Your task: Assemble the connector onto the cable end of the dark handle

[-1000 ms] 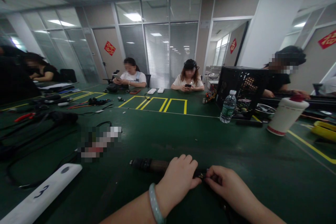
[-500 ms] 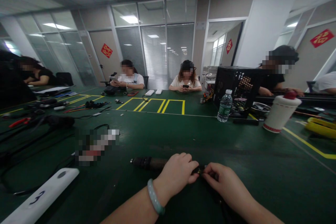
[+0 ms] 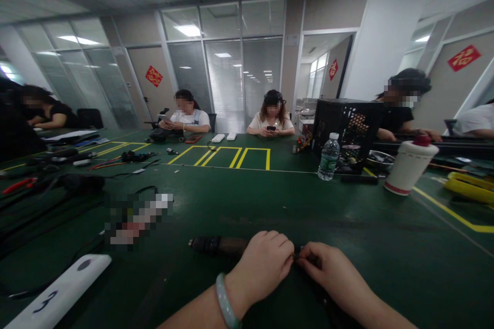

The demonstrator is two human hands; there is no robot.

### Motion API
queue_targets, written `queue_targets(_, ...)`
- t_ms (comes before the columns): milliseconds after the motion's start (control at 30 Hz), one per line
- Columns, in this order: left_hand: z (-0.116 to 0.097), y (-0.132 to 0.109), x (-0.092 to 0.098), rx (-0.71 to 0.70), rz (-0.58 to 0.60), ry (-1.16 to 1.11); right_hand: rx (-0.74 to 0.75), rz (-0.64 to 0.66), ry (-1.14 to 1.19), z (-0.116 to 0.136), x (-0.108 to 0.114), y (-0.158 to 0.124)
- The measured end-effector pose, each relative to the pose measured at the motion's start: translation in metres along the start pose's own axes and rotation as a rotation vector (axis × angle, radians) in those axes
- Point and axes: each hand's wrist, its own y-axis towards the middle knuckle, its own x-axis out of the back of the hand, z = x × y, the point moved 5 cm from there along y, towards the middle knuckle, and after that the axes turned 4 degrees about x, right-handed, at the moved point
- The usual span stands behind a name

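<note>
grip is tight: left hand (image 3: 262, 267) and right hand (image 3: 332, 272) press together, pinching a small metal fitting (image 3: 296, 256) at the end of a dark cylindrical part (image 3: 216, 245) on the green workbench (image 3: 386, 247); fitting work looks in hand, next calling for a steady pinch.

Dark cylindrical cable connector (image 3: 218, 245), lying flat

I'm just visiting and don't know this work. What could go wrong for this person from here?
The small metal piece pinched in the right hand, right beside the left hand, might slip and be hard to spot on the dark green bench mat. The dark cylindrical part also looks round and lies loose, so it could perhaps roll if bumped.
</note>
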Motion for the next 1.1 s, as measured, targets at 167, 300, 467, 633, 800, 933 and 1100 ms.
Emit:
queue_targets(167,0.0048,0.0004,-0.0043,0.030,0.005,-0.043,-0.011,0.022,0.013,0.0009,-0.0003,-0.0001)
queue_targets(300,0.0056,0.0008,-0.0057,0.029,0.011,-0.032,0.000,0.017,0.021,0.0020,0.0003,0.0004)
queue_targets(467,0.0062,0.0005,-0.0051,0.022,-0.006,-0.053,0.012,0.018,0.029,0.0017,0.0009,-0.0003)
queue_targets(633,0.0062,0.0010,-0.0050,-0.002,0.006,-0.045,0.023,0.017,0.027,0.0005,0.0007,-0.0001)
queue_targets(800,0.0061,0.0015,-0.0049,-0.039,0.029,-0.052,0.012,0.039,0.024,-0.0014,-0.0014,-0.0006)
queue_targets(933,0.0063,0.0004,-0.0048,-0.056,0.028,-0.071,0.006,0.036,0.010,0.0008,-0.0002,-0.0016)
queue_targets(1100,0.0045,-0.0011,-0.0037,-0.039,0.008,-0.059,0.004,0.042,0.029,0.0039,0.0010,-0.0015)
